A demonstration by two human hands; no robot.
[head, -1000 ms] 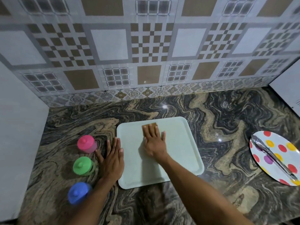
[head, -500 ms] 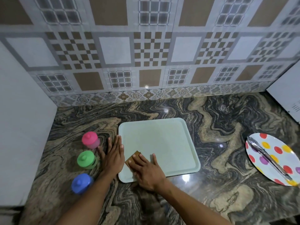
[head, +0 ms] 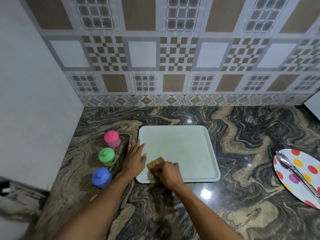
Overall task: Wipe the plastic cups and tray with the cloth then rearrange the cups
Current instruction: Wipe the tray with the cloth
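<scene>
A folded brown cloth (head: 154, 165) is gripped by the curled right hand (head: 167, 172) on the near left corner of the pale tray (head: 181, 144). The left hand (head: 134, 158) is laid flat, fingers spread, against the tray's left rim. Pink (head: 112, 138), green (head: 106, 156) and blue (head: 101, 177) cups are lined up just left, on the marbled counter (head: 242, 132)

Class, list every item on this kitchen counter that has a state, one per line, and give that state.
Pale green plastic tray: flat on the counter, no cups on it.
Brown cloth: bunched, on the tray's near left corner.
Right hand: gripping the cloth.
Left hand: flat, steadying the tray's left edge.
Pink, green and blue lidded cups: upright, lids on, beside the tray.
Metal tongs: lying across the spotted plate.
</scene>
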